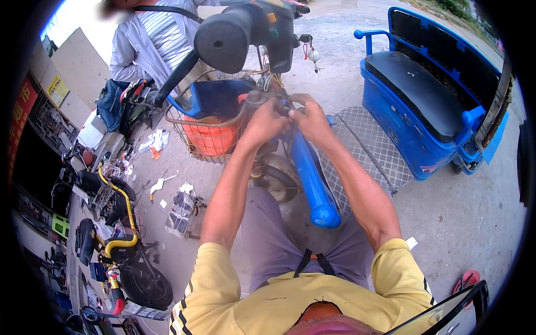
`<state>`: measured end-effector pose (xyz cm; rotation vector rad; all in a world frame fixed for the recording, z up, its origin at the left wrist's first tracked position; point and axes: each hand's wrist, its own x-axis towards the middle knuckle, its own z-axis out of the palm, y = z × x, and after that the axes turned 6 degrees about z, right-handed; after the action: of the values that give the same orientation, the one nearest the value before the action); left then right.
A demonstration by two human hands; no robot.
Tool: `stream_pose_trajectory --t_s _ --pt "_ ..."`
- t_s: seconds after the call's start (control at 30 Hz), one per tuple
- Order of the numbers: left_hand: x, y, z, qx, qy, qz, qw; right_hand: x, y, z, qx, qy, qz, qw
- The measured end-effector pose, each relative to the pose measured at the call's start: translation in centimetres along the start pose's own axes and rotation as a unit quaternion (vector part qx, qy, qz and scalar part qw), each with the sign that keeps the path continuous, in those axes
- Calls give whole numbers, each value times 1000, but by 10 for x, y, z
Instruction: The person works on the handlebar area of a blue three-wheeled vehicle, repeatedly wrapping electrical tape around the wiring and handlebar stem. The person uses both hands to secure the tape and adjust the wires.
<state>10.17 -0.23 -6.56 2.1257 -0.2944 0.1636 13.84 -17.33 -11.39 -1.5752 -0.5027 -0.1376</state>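
Wires [273, 82], thin and tangled, show below the dark handlebar housing [277, 42].

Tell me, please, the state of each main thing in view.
Left hand: curled, hold unclear
Right hand: curled, hold unclear
Wires: exposed
Key charm: hanging
Metal basket: loaded, orange bucket inside
Black bench seat: unoccupied
Backrest: upright
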Motion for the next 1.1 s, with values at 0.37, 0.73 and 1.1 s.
stream_pose_trajectory --t_s 0.37,0.73,1.1 --pt "-17 31 15 253 66 -43 964 4 13 2 -35 36 -25 998" --pt "-33 47 7 429 245 143 858 -1 2 5 61 -1 47 997" --pt "-13 78 10 201 217 132 946 -4 -33 1 13 44 2 999"
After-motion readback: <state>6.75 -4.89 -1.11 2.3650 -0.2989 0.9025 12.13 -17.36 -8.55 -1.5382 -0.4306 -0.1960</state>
